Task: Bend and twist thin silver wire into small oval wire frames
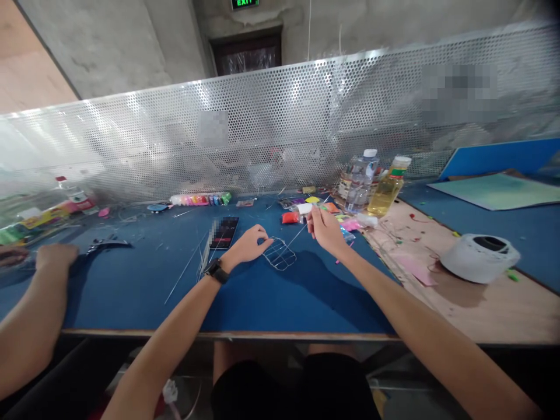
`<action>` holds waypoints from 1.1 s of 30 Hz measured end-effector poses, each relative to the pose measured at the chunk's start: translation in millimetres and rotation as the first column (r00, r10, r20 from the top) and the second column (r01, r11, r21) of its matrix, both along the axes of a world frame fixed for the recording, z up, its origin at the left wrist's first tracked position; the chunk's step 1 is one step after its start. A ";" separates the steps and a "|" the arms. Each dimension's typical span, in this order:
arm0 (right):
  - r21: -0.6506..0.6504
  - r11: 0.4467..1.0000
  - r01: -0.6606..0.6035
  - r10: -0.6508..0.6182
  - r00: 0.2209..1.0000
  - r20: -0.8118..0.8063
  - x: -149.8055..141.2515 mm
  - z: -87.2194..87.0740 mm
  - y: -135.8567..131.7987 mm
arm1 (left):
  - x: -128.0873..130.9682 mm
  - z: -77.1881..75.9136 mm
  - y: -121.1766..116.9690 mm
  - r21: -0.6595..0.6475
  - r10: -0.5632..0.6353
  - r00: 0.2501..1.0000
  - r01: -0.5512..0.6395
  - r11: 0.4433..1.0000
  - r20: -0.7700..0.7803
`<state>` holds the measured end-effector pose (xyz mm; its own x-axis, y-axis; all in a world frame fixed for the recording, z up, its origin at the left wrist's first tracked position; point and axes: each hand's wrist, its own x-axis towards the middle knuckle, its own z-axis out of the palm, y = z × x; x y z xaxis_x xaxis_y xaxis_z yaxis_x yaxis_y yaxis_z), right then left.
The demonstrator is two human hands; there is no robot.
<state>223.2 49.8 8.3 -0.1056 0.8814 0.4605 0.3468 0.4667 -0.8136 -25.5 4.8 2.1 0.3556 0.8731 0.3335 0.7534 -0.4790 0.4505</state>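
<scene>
My left hand (pixel 250 245), with a black watch on its wrist, pinches the left edge of a small wire frame (pixel 282 255). Thin wires cross inside the frame's rounded outline, and it is held just over the blue tabletop (pixel 262 306). To its right, my right hand (pixel 322 226) is closed on a thin straight wire (pixel 298 234) that slants down to the frame's upper right. Whether the wire is joined to the frame is too fine to make out. Left of my left wrist, several loose wires (pixel 202 256) lie beside a phone (pixel 223 232).
Colourful clay packets (pixel 291 217), a clear bottle (pixel 360 181) and a bottle of yellow liquid (pixel 388 189) stand behind my right hand. A white round container (pixel 479 259) sits at right. Another person's hand (pixel 56 256) rests near pliers (pixel 107 245) at left. A perforated metal screen (pixel 271 116) borders the back.
</scene>
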 end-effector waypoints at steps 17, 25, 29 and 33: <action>-0.065 0.977 -0.202 0.210 0.961 0.179 -18.3 -8.2 -13.9 | 1.4 -8.5 10.0 -0.467 0.110 0.707 0.334 0.818 0.698; -0.090 0.974 -0.208 0.221 0.960 0.170 -23.3 -11.8 -12.6 | 5.9 -9.1 7.9 -0.483 0.140 0.722 0.293 0.825 0.678; -0.200 0.925 -0.322 0.358 0.916 0.180 -23.1 -16.2 -10.1 | 4.3 -7.9 5.9 -0.455 0.046 0.749 0.352 0.818 0.661; -0.209 0.910 -0.358 0.394 0.902 0.173 -23.0 -16.3 -9.5 | 2.4 -4.9 2.6 -0.385 -0.046 0.790 0.347 0.855 0.611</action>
<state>200.2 40.3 -7.9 -0.5211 0.8189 0.2408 0.3412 0.4584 -0.8207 -23.1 7.3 -2.7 0.4159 0.9025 0.1118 0.2015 -0.2113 0.9564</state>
